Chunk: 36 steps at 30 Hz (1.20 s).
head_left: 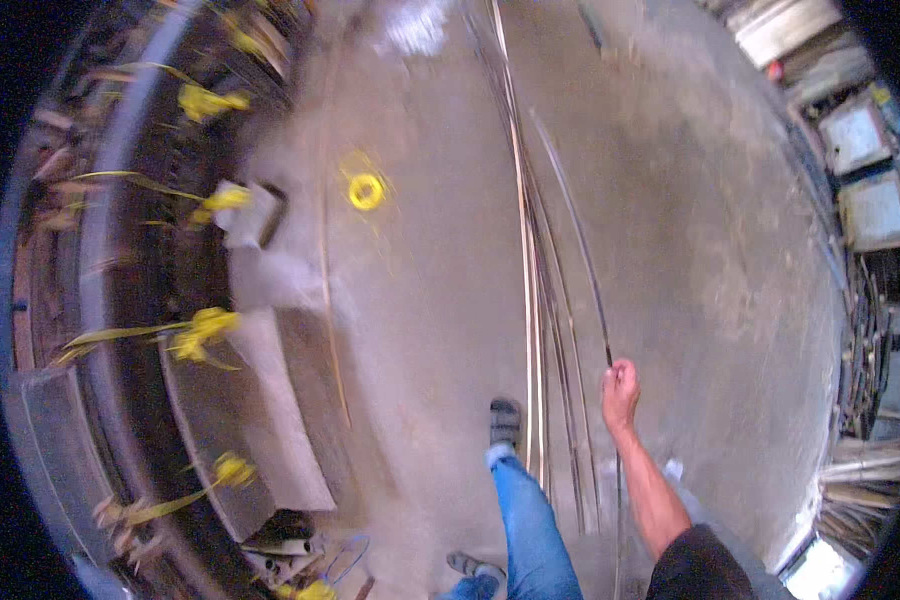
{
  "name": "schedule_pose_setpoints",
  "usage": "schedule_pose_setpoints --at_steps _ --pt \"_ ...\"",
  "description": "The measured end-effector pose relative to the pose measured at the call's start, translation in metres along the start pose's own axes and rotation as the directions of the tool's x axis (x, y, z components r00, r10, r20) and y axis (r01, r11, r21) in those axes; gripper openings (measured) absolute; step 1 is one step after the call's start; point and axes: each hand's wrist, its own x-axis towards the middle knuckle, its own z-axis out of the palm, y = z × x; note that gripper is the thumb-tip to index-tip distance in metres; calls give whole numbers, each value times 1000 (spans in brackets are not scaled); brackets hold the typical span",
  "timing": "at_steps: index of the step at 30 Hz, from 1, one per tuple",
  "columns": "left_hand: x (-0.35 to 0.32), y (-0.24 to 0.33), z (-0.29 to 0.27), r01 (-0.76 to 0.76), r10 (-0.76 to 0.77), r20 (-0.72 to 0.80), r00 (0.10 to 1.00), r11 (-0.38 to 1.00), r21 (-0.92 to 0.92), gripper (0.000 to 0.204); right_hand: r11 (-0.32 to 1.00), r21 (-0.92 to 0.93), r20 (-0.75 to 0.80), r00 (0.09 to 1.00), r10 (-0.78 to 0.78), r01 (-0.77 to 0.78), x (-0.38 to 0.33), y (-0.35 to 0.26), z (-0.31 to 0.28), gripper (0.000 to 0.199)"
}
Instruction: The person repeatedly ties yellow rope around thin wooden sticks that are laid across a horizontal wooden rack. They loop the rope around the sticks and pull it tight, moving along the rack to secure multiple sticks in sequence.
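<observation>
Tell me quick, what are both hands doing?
Left hand: not in the picture.
Right hand: closed in a fist around a long thin strip lying over the floor.

Lighting: soft daylight, moderately bright; pale glare patch on the far concrete floor (415, 30). Shadows faint. Focus: motion blur throughout, heaviest at left. Distortion: strong fisheye bending; black vignette around the rim.

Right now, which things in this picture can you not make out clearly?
Head view only:
- Left hand: not in the picture.
- Right hand: closed on a long thin strip; its far end fades into blur.
- Yellow ring on the floor: blurred, kind unclear.
- Yellow tufts at left: motion blur hides their shape.
- Leaning sticks, right: bent by the rim.
</observation>
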Motion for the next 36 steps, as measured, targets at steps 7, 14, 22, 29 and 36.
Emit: schedule_pose_setpoints --at_steps 7,14,22,29,36 --pt "-139 54 141 -19 176 239 955 839 -544 51 701 565 -123 885 -448 434 -25 -385 -82 16" --pt "-204 119 124 -42 -137 -159 978 613 -789 26 637 669 -10 862 -507 383 -93 -616 -134 23" --pt "-281 5 31 -145 -258 -466 846 731 -667 25 695 221 -214 730 -649 684 -202 -557 -35 41" --pt "-398 -66 -45 109 -370 -461 806 860 -499 31 768 455 0 862 -506 451 -342 -526 43 41" --pt "-460 -65 -103 265 -476 -333 814 815 -516 29 817 576 400 870 -288 6 -393 -494 70 29"
